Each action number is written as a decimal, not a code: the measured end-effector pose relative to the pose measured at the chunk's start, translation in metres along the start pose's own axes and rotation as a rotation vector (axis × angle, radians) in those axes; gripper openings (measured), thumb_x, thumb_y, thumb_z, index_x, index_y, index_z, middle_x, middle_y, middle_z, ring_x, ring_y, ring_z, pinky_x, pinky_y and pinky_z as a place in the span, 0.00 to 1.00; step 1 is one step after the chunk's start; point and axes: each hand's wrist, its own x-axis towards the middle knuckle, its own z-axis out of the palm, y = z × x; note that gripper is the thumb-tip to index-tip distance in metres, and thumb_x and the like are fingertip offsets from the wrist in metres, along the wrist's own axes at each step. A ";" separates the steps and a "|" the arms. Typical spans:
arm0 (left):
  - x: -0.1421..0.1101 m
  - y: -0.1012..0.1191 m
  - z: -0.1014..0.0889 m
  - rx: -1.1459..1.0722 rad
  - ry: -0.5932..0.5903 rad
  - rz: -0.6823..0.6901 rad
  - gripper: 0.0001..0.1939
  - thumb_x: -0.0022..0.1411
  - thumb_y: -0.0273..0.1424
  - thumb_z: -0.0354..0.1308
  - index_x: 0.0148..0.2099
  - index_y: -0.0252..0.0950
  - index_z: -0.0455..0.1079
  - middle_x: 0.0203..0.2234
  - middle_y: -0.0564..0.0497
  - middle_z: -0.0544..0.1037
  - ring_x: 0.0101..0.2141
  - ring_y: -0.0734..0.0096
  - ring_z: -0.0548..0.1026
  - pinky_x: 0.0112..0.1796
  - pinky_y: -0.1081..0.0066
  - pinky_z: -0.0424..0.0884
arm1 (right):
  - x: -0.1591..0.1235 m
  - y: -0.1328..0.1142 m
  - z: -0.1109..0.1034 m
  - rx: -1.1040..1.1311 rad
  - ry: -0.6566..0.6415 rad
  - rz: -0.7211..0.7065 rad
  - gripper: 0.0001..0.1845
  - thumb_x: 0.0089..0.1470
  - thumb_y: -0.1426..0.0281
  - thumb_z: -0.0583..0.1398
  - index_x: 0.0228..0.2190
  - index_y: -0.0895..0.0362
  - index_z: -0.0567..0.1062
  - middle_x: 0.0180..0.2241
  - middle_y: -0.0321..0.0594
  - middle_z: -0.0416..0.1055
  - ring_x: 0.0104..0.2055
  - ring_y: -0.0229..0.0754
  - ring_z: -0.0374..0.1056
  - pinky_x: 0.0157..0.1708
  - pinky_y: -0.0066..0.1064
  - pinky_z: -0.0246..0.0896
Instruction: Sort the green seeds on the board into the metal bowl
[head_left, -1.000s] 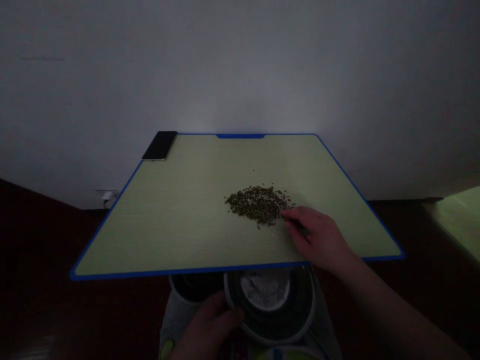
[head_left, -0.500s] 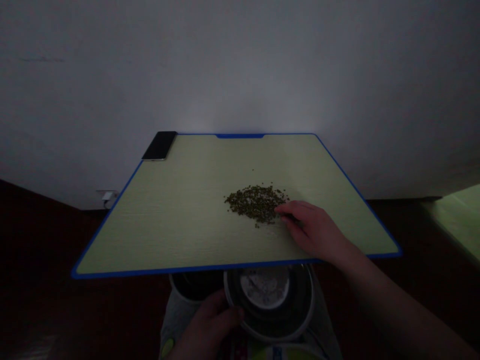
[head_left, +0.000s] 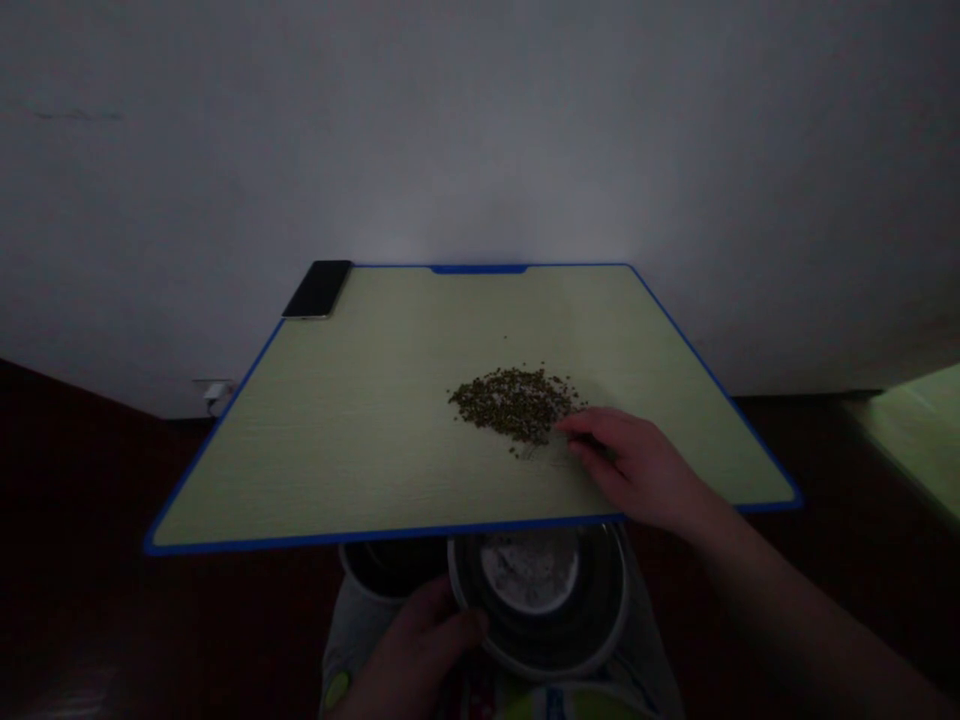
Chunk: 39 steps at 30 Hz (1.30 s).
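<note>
A loose heap of small greenish-brown beans or seeds (head_left: 510, 403) lies spread on the pale table (head_left: 315, 440) with a blue edge. At the heap's right side is my right hand (head_left: 630, 455), thumb and forefinger curved with a gap between their tips, near the table top. I see nothing held between those fingers. Below the near edge, my left hand (head_left: 424, 640) grips the rim of a round metal bowl (head_left: 607, 620), thumb over the rim. The bowl rests over my lap, its far part hidden under the table.
A dark phone or tablet (head_left: 318, 289) lies at the table's far left corner. Left of the held bowl stands a second round container (head_left: 375, 575), partly under the table. The wall (head_left: 480, 130) rises behind, with a white plug (head_left: 217, 391) low on the left.
My right hand has shifted slightly right, and a few seeds now show at the heap's right edge. My left hand and the bowl stay about where they were.
</note>
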 end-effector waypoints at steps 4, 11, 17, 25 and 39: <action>0.001 0.000 0.002 -0.014 -0.009 0.005 0.15 0.54 0.31 0.75 0.45 0.33 0.87 0.37 0.40 0.90 0.48 0.49 0.85 0.61 0.54 0.72 | -0.002 -0.002 0.002 -0.006 0.005 0.008 0.14 0.65 0.74 0.57 0.46 0.55 0.82 0.41 0.45 0.85 0.41 0.47 0.82 0.43 0.39 0.78; 0.001 -0.007 -0.007 0.058 0.065 0.008 0.16 0.54 0.33 0.76 0.45 0.33 0.85 0.35 0.40 0.90 0.40 0.53 0.86 0.54 0.55 0.76 | -0.003 -0.005 0.010 0.009 -0.015 0.062 0.16 0.65 0.73 0.57 0.49 0.54 0.82 0.43 0.46 0.85 0.43 0.47 0.82 0.44 0.39 0.79; 0.001 -0.002 -0.002 0.032 0.019 -0.005 0.17 0.54 0.33 0.76 0.46 0.34 0.86 0.37 0.41 0.91 0.42 0.52 0.86 0.56 0.56 0.75 | -0.004 -0.012 0.012 0.079 -0.067 0.058 0.16 0.65 0.73 0.58 0.48 0.56 0.83 0.42 0.47 0.85 0.43 0.47 0.82 0.44 0.38 0.78; 0.001 -0.001 0.001 0.021 -0.012 0.008 0.19 0.53 0.34 0.76 0.47 0.34 0.86 0.38 0.40 0.91 0.47 0.48 0.85 0.58 0.54 0.74 | -0.008 -0.027 0.010 0.146 -0.154 0.129 0.17 0.62 0.75 0.59 0.47 0.54 0.84 0.42 0.45 0.86 0.42 0.47 0.82 0.43 0.38 0.78; 0.001 0.005 0.005 0.014 -0.021 -0.013 0.19 0.51 0.33 0.77 0.47 0.34 0.87 0.40 0.39 0.91 0.49 0.45 0.85 0.59 0.53 0.74 | -0.027 -0.038 0.007 0.059 0.031 0.102 0.13 0.63 0.74 0.59 0.44 0.55 0.83 0.36 0.43 0.86 0.35 0.44 0.82 0.35 0.33 0.79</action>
